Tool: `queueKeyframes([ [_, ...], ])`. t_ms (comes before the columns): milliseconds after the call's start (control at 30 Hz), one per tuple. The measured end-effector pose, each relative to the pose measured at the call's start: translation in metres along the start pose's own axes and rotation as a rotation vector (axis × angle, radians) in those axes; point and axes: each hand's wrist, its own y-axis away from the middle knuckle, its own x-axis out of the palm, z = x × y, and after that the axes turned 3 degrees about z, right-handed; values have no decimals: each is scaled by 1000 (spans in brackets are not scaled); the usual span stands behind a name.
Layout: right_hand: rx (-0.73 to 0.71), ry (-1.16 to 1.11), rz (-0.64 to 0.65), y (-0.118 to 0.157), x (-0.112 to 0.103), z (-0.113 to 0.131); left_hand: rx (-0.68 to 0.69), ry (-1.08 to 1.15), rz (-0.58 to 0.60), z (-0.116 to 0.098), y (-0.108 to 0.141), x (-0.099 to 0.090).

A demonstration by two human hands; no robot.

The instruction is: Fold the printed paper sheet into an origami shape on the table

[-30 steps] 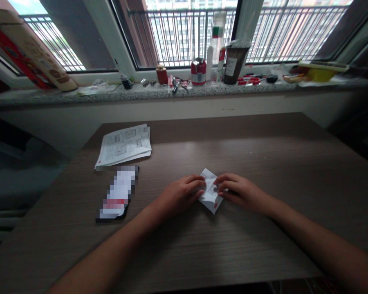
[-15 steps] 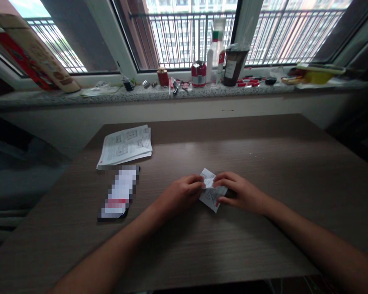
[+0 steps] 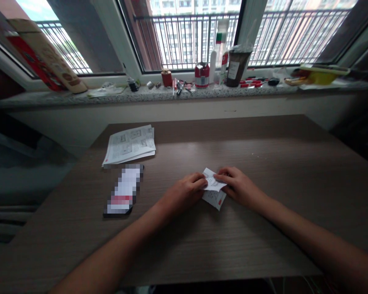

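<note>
A small folded sheet of printed paper [image 3: 214, 199] is between my hands over the middle of the table, one corner toward me and one pointing away. My left hand [image 3: 188, 190] grips its left edge, fingers bent over the paper. From the other side, my right hand [image 3: 237, 185] pinches the right edge, its fingertips on the upper flap. That flap has a crease across the middle of the paper, and the lower part shows beneath it. The fingertips hide both side edges.
Left of my hands, a phone [image 3: 124, 190] lies on the wooden table [image 3: 282, 163], its screen blurred out. Behind it is a stack of printed sheets [image 3: 130, 145]. On the windowsill [image 3: 159, 96] stand a red can [image 3: 201, 75], a dark cup [image 3: 235, 67] and a bottle [image 3: 216, 61].
My right thumb has left the paper's lower right side, and the right fingers have closed at the upper flap. The flap's edge now lies lower across the paper. The view has shifted slightly.
</note>
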Motion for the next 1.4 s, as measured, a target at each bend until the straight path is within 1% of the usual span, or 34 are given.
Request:
queueKeyframes([
  [167, 8, -48, 21, -6, -7, 0, -92, 18, -35, 3, -6, -2],
  [333, 22, -100, 81, -13, -13, -1, -156, 81, 15, 5, -11, -8],
  [500, 107, -151, 119, -25, -18, -1, -240, 84, 39, 2, -19, -13],
  [567, 147, -136, 140, -32, -21, -1, -264, 91, 34, 1, -23, -15],
  [667, 194, -80, 194, -42, -25, -2, -290, 118, 22, 2, -28, -18],
  [733, 229, -65, 251, -50, -27, -4, -314, 169, 28, 3, -30, -21],
  [800, 304, -55, 333, -57, -30, -6, -344, 216, 41, 6, -32, -23],
  [900, 363, -52, 415, -68, -34, -9, -384, 231, 47, 9, -35, -25],
  [1033, 403, -23, 472, -80, -37, -13, -422, 237, 46, 13, -40, -27],
  [1200, 424, 61, 519, -94, -41, -12, -418, 283, 48, 21, -45, -27],
  [1267, 423, 100, 542, -99, -41, -11, -419, 283, 2, 26, -48, -26],
  [1333, 415, 140, 565, -103, -42, -10, -409, 245, -104, 30, -52, -25],
  [1400, 402, 178, 582, -107, -43, -9, -327, 199, -181, 33, -57, -26],
])
